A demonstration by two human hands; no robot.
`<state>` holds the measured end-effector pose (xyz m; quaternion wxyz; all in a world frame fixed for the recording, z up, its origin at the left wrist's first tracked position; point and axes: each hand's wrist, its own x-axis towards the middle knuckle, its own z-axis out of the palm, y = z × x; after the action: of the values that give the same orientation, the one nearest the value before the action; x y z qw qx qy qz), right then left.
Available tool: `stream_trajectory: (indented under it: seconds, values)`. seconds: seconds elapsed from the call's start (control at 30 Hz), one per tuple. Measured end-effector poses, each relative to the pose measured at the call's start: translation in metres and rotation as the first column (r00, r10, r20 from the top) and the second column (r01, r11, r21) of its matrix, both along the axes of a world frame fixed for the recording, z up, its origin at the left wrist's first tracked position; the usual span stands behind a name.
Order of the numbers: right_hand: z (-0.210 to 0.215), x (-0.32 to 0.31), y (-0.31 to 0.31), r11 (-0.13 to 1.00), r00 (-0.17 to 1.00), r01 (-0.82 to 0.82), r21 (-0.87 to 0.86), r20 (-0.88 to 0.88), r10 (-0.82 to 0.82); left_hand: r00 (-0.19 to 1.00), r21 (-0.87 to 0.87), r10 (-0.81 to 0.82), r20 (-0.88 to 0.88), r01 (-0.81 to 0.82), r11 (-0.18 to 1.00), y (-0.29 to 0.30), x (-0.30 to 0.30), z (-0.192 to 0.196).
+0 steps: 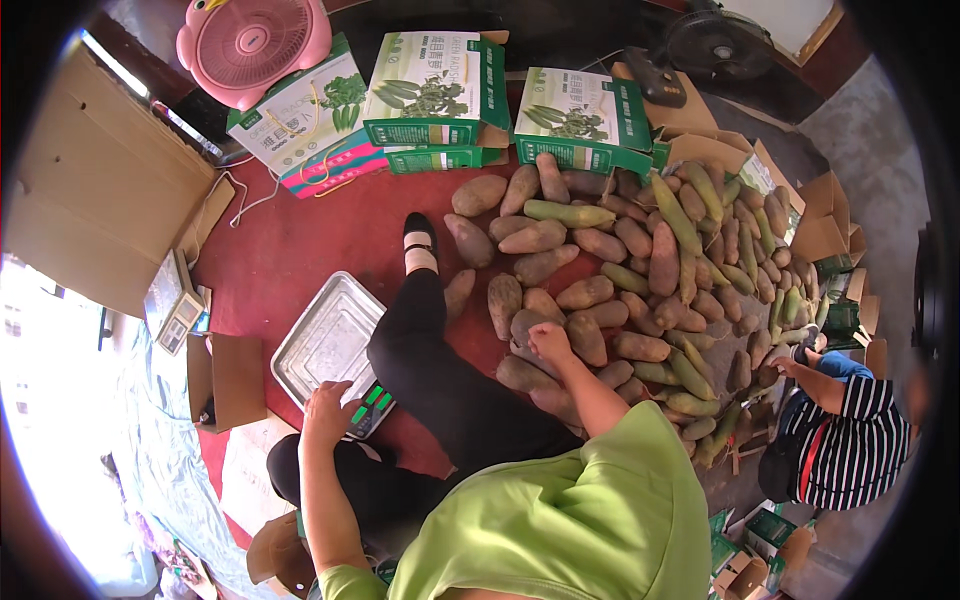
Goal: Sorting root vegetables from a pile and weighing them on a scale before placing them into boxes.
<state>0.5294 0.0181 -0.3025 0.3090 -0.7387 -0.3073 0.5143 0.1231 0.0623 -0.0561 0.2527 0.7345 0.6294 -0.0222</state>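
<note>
My left hand (327,410) is beside the front edge of a digital scale with a shallow metal tray (330,335). Its fingers are apart and hold nothing, the thumb near the green-lit display (372,398). The tray carries no vegetables. Over the near left edge of a big heap of root vegetables, my right hand (549,342) has its fingers curled in, with nothing visible in them. Most of the heap is thick, brownish-pink roots (545,264); long green radishes (570,213) lie among them. Between scale and heap stretches my black-trousered leg (420,320).
Printed green-and-white cartons (425,90) and a pink fan (255,45) line the far side. Left are an open brown carton (228,380) and another scale (175,305). At the right, a person in a striped top (850,445) reaches toward the heap. Red flooring (270,250) lies underneath.
</note>
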Motion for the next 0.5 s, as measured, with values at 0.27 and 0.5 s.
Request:
stream_trajectory:
  seconds: [0.27,0.5]
  values:
    - [0.022,-0.024,0.05,0.991,0.923,0.109,-0.076,-0.362,-0.13,0.997,-0.032,0.071,-0.01,-0.071,0.997,-0.005,-0.004,-0.003]
    - [0.031,-0.026,0.122,0.992,0.929,0.127,-0.008,-0.349,-0.122,0.996,-0.109,0.088,0.002,-0.087,0.99,-0.002,-0.003,0.0]
